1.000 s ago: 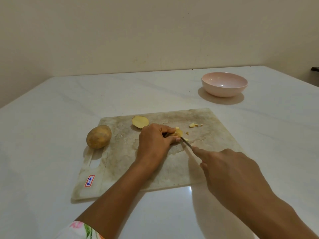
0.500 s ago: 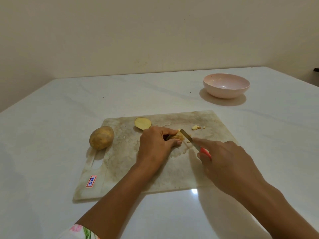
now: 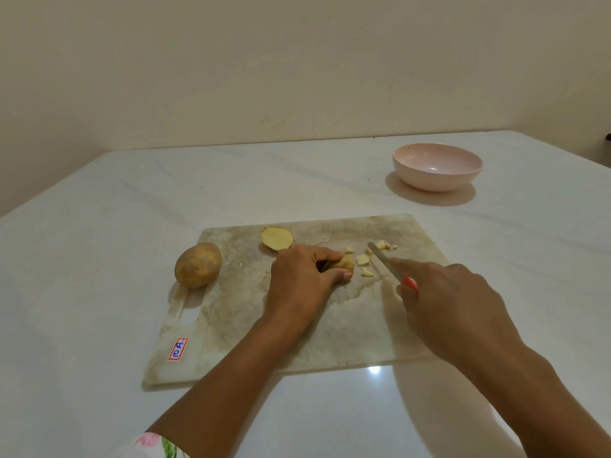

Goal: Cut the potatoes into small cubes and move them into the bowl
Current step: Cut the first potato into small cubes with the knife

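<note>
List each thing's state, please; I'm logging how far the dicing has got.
Whole potato: uncut, at the cutting board's left edge.
Potato half: cut face up, on the board.
Held potato piece: partly cut, gripped by the left hand.
Small pieces: cut, loose on the board.
Knife: gripped by the right hand, blade clear of the potato.
Bowl: upright, empty.

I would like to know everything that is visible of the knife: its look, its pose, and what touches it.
The knife has a slim, grey blade that looks like metal and a red handle, of which only a small part shows. The right hand grips the handle, with the forefinger stretched toward the blade. The blade points away and to the left over the board, its tip near the small cut potato pieces. Whether the edge touches the board cannot be told.
</note>
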